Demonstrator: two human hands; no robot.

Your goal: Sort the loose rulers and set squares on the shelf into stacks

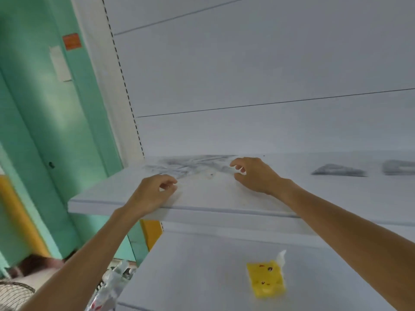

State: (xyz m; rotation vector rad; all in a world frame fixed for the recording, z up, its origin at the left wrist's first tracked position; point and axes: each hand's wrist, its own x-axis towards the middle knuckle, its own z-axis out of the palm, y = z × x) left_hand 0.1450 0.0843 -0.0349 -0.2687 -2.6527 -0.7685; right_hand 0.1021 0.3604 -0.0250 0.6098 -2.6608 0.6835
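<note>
A blurred pile of clear rulers and set squares (190, 164) lies at the back left of the white shelf (224, 205). My left hand (152, 194) hovers over the shelf just in front of the pile, fingers loosely curled and holding nothing. At the pile's right end my right hand (253, 176) reaches with thumb and fingers spread and curved, nothing between them. Farther right on the shelf lie a stack of set squares (339, 170) and another stack (398, 168) at the frame's edge. The frame is motion-blurred.
On the lower shelf (190, 265) lies a yellow packet (266, 279) with cartoon faces. A slotted shelf upright (125, 86) and a green wall (45, 131) stand to the left. Clear plastic packaging (110, 286) and a wire fan guard (13, 295) sit at bottom left.
</note>
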